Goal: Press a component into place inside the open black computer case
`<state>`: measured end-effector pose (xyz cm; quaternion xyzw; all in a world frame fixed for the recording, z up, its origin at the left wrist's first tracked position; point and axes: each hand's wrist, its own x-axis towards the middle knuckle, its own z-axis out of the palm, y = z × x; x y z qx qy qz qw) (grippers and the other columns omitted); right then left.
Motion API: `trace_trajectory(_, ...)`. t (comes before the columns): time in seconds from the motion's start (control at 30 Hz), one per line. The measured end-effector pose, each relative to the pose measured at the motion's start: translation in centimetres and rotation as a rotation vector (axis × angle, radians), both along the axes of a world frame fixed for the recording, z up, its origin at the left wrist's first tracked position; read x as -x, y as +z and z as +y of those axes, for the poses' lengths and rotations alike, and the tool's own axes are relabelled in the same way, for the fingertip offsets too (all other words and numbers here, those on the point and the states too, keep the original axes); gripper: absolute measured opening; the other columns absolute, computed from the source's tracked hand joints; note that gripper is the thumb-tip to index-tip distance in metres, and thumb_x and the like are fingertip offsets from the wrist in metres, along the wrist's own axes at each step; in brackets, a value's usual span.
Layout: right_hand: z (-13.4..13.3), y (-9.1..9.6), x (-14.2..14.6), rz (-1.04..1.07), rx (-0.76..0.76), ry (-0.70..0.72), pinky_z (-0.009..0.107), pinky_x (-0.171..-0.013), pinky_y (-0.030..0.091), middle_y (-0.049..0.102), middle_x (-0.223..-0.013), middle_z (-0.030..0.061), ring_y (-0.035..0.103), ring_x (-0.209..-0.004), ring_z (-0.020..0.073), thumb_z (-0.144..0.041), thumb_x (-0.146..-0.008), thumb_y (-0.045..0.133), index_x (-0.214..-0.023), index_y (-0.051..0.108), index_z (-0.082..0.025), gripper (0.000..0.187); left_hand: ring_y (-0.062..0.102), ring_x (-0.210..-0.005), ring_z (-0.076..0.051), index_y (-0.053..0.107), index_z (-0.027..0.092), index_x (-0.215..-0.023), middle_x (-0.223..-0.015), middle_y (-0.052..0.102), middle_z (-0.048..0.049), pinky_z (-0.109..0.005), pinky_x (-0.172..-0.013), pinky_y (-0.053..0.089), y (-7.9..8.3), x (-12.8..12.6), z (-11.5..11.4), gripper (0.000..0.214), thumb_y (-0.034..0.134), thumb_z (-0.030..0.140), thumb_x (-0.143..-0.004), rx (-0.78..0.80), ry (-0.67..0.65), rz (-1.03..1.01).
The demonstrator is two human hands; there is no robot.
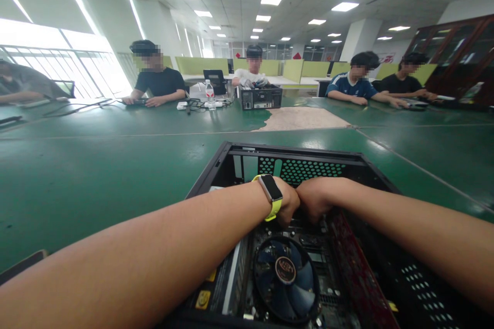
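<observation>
An open black computer case [297, 150] lies in front of me with its inside showing. Both my hands reach into its far end, close together. My left hand [288, 203], below a smartwatch [272, 190] with a yellow-green strap, has its fingers curled downward. Beside it my right hand [314, 199] is bent at the wrist, its fingers folded in. What the fingertips hold is hidden behind the hands. Nearer to me sits a round black cooling fan [285, 277] on the motherboard [328, 288]. A dark red expansion card [357, 272] stands to the fan's right.
The green tabletop [96, 185] has a bare pale patch [304, 119]. Across it, a gloved person [252, 72] works at another computer case [261, 97]. A water bottle [209, 95] and cables [196, 105] lie nearby. Other people sit left and right.
</observation>
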<state>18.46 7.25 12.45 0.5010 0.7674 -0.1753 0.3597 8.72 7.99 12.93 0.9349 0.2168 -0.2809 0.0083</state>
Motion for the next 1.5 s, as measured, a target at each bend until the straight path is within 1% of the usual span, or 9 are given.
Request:
trace_trajectory(0.1, 0.0, 0.3, 0.1, 0.006, -0.013, -0.023, 0.032, -0.064, 0.049, 0.070, -0.082, 0.0058, 0.065, -0.073, 0.0250, -0.028, -0.056, 0.078, -0.092, 0.073, -0.016, 0.038, 0.064, -0.074, -0.021, 0.073, 0.018, -0.092, -0.091, 0.072, -0.0073, -0.027, -0.058, 0.047, 0.4, -0.1, 0.0, 0.032, 0.071, 0.037, -0.066, 0.032, -0.014, 0.183)
trace_trajectory(0.17, 0.1, 0.2, 0.1, 0.013, -0.019, -0.037, 0.031, -0.065, 0.049, 0.070, -0.081, 0.0049, 0.065, -0.074, 0.0249, -0.027, -0.054, 0.080, -0.091, 0.073, -0.017, 0.039, 0.064, -0.077, -0.022, 0.072, 0.018, -0.097, -0.095, 0.072, -0.0069, -0.027, -0.058, 0.047, 0.6, -0.2, 0.0, 0.034, 0.068, 0.038, -0.069, 0.025, -0.011, 0.188)
trace_trajectory(0.27, 0.2, 0.0, -0.1, 0.017, -0.013, -0.043, 0.031, -0.067, 0.049, 0.070, -0.080, 0.0044, 0.065, -0.075, 0.0247, -0.026, -0.053, 0.081, -0.090, 0.074, -0.017, 0.038, 0.064, -0.076, -0.022, 0.072, 0.017, -0.096, -0.095, 0.072, -0.0071, -0.028, -0.058, 0.047, 0.5, -0.2, 0.1, 0.033, 0.065, 0.039, -0.072, 0.021, -0.014, 0.184)
trace_trajectory(0.47, 0.5, -0.5, -0.1, 0.015, -0.009, -0.010, 0.031, -0.069, 0.049, 0.070, -0.081, 0.0038, 0.065, -0.078, 0.0258, -0.026, -0.049, 0.083, -0.089, 0.074, -0.018, 0.042, 0.063, -0.066, -0.019, 0.073, 0.018, -0.085, -0.088, 0.073, -0.0066, -0.026, -0.054, 0.046, -0.1, -0.3, 0.4, 0.028, 0.071, 0.037, -0.064, 0.022, -0.011, 0.171)
trace_trajectory(0.63, 0.6, -0.8, -0.4, 0.028, 0.007, -0.035, 0.032, -0.068, 0.049, 0.070, -0.076, 0.0037, 0.064, -0.075, 0.0250, -0.024, -0.053, 0.080, -0.081, 0.074, -0.016, 0.030, 0.061, -0.063, -0.019, 0.072, 0.018, -0.078, -0.089, 0.073, -0.0069, -0.026, -0.050, 0.042, 0.4, -0.1, 0.2, 0.020, 0.072, 0.030, -0.061, -0.001, -0.059, 0.141)
trace_trajectory(0.83, 0.4, -0.5, -0.4, 0.036, 0.033, -0.054, 0.032, -0.064, 0.049, 0.069, -0.070, 0.0043, 0.064, -0.068, 0.0232, -0.022, -0.058, 0.075, -0.075, 0.073, -0.015, 0.018, 0.060, -0.061, -0.017, 0.069, 0.018, -0.067, -0.082, 0.073, -0.0057, -0.025, -0.047, 0.038, 1.3, -0.1, -0.3, 0.009, 0.070, 0.026, -0.062, 0.017, -0.048, 0.113)
trace_trajectory(1.0, 0.5, -0.6, -0.5, 0.053, 0.025, -0.050, 0.031, -0.066, 0.049, 0.069, -0.072, 0.0038, 0.064, -0.072, 0.0237, -0.021, -0.054, 0.077, -0.077, 0.073, -0.016, 0.024, 0.061, -0.064, -0.018, 0.070, 0.019, -0.072, -0.082, 0.072, -0.0058, -0.026, -0.048, 0.039, 1.4, -0.1, -0.4, 0.009, 0.067, 0.024, -0.066, 0.044, -0.075, 0.131)
trace_trajectory(1.23, 0.9, -1.3, -0.8, 0.049, 0.062, -0.070, 0.031, -0.065, 0.050, 0.068, -0.070, 0.0036, 0.064, -0.069, 0.0233, -0.022, -0.054, 0.078, -0.073, 0.072, -0.015, 0.021, 0.063, -0.074, -0.020, 0.073, 0.016, -0.091, -0.092, 0.072, -0.0080, -0.027, -0.054, 0.043, 2.1, 0.0, -0.7, 0.023, 0.064, 0.026, -0.072, 0.028, -0.085, 0.171)
trace_trajectory(1.5, 0.8, -1.3, -0.6, 0.050, 0.084, -0.115, 0.036, -0.066, 0.050, 0.067, -0.069, 0.0053, 0.065, -0.070, 0.0270, -0.018, -0.051, 0.079, -0.071, 0.072, -0.014, 0.022, 0.063, -0.078, -0.021, 0.072, 0.017, -0.091, -0.095, 0.072, -0.0081, -0.027, -0.055, 0.043, 1.5, -0.1, -0.4, 0.022, 0.063, 0.025, -0.073, 0.038, -0.109, 0.178)
